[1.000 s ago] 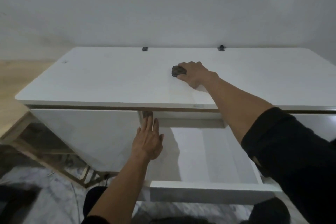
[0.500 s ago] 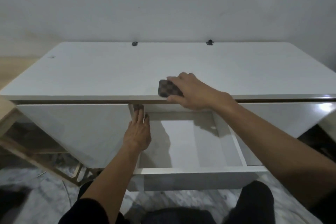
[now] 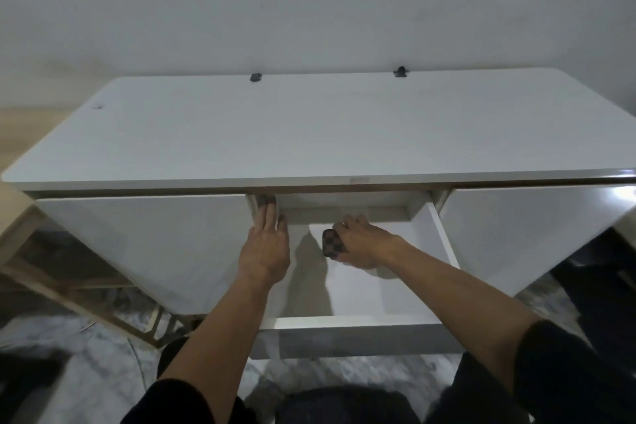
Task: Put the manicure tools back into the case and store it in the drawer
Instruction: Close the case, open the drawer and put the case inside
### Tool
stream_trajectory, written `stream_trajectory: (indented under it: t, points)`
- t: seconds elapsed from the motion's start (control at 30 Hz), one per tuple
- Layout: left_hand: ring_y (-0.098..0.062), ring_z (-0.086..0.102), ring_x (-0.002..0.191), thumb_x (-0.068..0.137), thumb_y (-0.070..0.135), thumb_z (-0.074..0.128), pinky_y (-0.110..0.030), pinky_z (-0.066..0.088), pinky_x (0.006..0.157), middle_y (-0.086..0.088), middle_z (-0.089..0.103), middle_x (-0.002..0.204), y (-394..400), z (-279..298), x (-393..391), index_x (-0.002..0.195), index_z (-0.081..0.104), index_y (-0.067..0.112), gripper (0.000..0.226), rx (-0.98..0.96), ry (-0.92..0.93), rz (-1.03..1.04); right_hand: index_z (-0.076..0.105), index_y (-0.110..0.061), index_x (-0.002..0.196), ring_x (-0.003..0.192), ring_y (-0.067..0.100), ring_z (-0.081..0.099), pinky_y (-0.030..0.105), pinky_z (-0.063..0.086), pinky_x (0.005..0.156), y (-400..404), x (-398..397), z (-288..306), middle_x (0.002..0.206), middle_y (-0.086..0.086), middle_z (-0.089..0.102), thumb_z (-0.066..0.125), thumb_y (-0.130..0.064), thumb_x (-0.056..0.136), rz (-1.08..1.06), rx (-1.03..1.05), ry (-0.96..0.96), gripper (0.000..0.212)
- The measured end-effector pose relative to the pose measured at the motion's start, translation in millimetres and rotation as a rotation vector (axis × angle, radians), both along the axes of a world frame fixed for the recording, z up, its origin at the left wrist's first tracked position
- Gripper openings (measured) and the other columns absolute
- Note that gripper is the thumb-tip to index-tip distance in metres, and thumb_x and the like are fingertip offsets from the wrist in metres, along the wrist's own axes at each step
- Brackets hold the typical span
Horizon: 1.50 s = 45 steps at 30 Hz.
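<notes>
The small brown checkered manicure case (image 3: 332, 243) is closed and held in my right hand (image 3: 363, 244), low inside the open white drawer (image 3: 351, 322) near its back left part. Whether the case touches the drawer floor I cannot tell. My left hand (image 3: 265, 244) lies flat with fingers together against the drawer's left side wall, fingertips up at the cabinet front. No loose manicure tools are in view.
The white cabinet top (image 3: 309, 127) carries only two small dark fittings (image 3: 255, 77) (image 3: 400, 72) at its back edge by the wall. Closed white fronts flank the drawer. A wood frame (image 3: 86, 289) stands at the lower left on a marble floor.
My right hand has carried the case from the cabinet top, over its front edge, down into the open drawer. My left hand has stayed on the drawer's left side.
</notes>
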<state>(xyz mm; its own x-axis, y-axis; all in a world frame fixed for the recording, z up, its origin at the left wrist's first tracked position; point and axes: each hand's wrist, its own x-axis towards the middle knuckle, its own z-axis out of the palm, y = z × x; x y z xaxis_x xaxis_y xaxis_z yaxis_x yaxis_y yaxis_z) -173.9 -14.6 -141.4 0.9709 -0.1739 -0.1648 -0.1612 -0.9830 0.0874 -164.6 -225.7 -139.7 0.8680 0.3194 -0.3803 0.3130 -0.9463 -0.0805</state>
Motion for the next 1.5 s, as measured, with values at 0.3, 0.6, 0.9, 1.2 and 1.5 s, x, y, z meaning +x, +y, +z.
stream_trajectory:
  t: [0.3, 0.6, 0.9, 1.2, 1.5]
  points:
    - [-0.034, -0.019, 0.158, 0.104, 0.009, 0.038, -0.046, 0.012, 0.131, -0.018, -0.025, 0.169, -0.5, -0.1, -1.2, 0.163, 0.008, 0.004, 0.066, 0.004, -0.005, 0.001, 0.037, -0.009, 0.138, 0.121, 0.037, 0.039, 0.047, 0.043, 0.093, -0.1, 0.5, -23.7, 0.137, 0.015, 0.037, 0.057, -0.037, 0.092, -0.012, -0.04, 0.004, 0.058]
    - [-0.033, -0.019, 0.158, 0.104, 0.008, 0.04, -0.046, 0.013, 0.13, -0.017, -0.026, 0.169, -1.3, 1.2, -2.1, 0.163, 0.01, 0.004, 0.067, -0.005, -0.006, 0.009, 0.036, -0.011, 0.139, 0.121, 0.035, 0.038, 0.046, 0.042, 0.094, 1.7, -0.9, -21.5, 0.137, 0.014, 0.038, 0.057, -0.034, 0.091, -0.038, -0.032, 0.012, 0.058]
    - [-0.035, -0.015, 0.159, 0.103, 0.01, 0.044, -0.046, 0.015, 0.13, -0.019, -0.02, 0.17, -1.7, 5.0, -3.5, 0.163, 0.011, 0.003, 0.069, 0.047, 0.017, -0.013, 0.037, -0.012, 0.139, 0.123, 0.033, 0.039, 0.044, 0.043, 0.094, 0.0, -3.4, -19.1, 0.136, 0.012, 0.039, 0.059, -0.036, 0.089, -0.051, -0.002, 0.018, 0.059]
    - [-0.034, -0.016, 0.159, 0.103, 0.017, 0.049, -0.054, 0.007, 0.13, -0.015, -0.016, 0.172, -4.2, 11.5, -5.2, 0.163, 0.011, 0.007, 0.072, 0.032, 0.035, -0.015, 0.044, -0.014, 0.137, 0.12, 0.034, 0.047, 0.047, 0.049, 0.092, -6.8, -7.2, 5.7, 0.131, 0.011, 0.047, 0.065, -0.04, 0.086, -0.038, 0.099, 0.036, 0.061]
    - [-0.023, 0.064, 0.122, 0.095, 0.048, 0.068, -0.042, 0.05, 0.108, -0.003, 0.069, 0.136, -8.2, 58.4, -29.0, 0.136, 0.064, 0.022, 0.049, -0.245, 0.101, -0.249, 0.071, -0.022, 0.097, 0.079, 0.008, 0.065, 0.032, 0.057, 0.074, -6.9, -56.7, 111.0, 0.09, -0.008, 0.07, 0.069, -0.057, 0.081, 0.009, 0.258, 0.362, 0.038]
